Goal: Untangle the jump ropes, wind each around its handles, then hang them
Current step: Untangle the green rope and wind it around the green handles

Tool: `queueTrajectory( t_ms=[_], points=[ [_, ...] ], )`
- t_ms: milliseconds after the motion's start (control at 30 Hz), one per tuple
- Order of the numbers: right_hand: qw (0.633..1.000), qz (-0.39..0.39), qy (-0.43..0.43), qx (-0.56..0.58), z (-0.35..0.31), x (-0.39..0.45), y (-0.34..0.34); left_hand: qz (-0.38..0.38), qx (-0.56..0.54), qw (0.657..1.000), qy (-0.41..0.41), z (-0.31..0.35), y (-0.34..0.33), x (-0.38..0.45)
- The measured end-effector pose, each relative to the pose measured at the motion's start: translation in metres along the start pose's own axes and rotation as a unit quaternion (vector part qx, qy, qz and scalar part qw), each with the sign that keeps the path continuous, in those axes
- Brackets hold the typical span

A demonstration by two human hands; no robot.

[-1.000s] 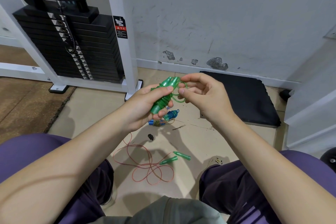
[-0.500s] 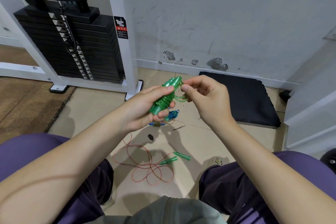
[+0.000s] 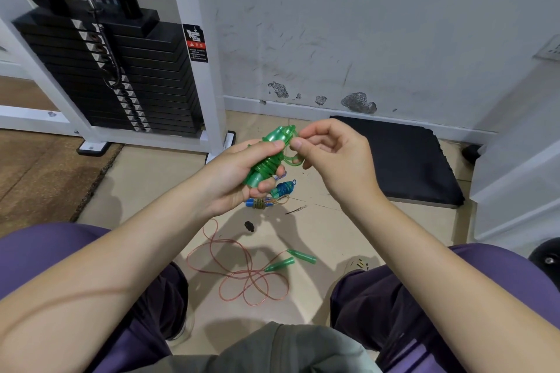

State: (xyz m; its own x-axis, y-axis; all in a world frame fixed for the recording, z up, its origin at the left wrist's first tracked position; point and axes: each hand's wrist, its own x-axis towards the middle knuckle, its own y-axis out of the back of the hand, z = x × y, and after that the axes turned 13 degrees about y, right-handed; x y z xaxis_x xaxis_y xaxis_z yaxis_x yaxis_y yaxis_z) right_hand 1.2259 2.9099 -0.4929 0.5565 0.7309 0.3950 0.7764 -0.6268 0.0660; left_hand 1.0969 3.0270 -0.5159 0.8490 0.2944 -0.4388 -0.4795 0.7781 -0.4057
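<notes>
Bright, even indoor light, soft floor shadows, wide-angle bending at edges.

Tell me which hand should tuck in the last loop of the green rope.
Probably the right hand: it already pinches the loose green loop beside the handles, while the left hand is wrapped round the wound green rope bundle, steadying it.

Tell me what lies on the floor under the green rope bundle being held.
Below the green bundle in the left hand lies a blue wound rope beside blue handles. The fingers cover part of them.
</notes>
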Motion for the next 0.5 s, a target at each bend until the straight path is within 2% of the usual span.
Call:
queueTrajectory(
  t_ms=[133, 300, 500],
  points=[
    [1.000, -0.006, -0.017, 0.018, 0.001, 0.000, 0.001, 0.001, -0.011, 1.000, 0.008, 0.001, 0.002, 0.000],
    [1.000, -0.008, -0.009, 0.010, 0.001, 0.001, 0.004, 0.006, 0.043, 0.998, 0.040, -0.001, 0.000, 0.001],
    [0.988, -0.140, -0.057, -0.029, 0.001, 0.007, 0.016, 0.051, 0.153, 0.986, 0.042, 0.005, 0.004, -0.003]
  ],
)
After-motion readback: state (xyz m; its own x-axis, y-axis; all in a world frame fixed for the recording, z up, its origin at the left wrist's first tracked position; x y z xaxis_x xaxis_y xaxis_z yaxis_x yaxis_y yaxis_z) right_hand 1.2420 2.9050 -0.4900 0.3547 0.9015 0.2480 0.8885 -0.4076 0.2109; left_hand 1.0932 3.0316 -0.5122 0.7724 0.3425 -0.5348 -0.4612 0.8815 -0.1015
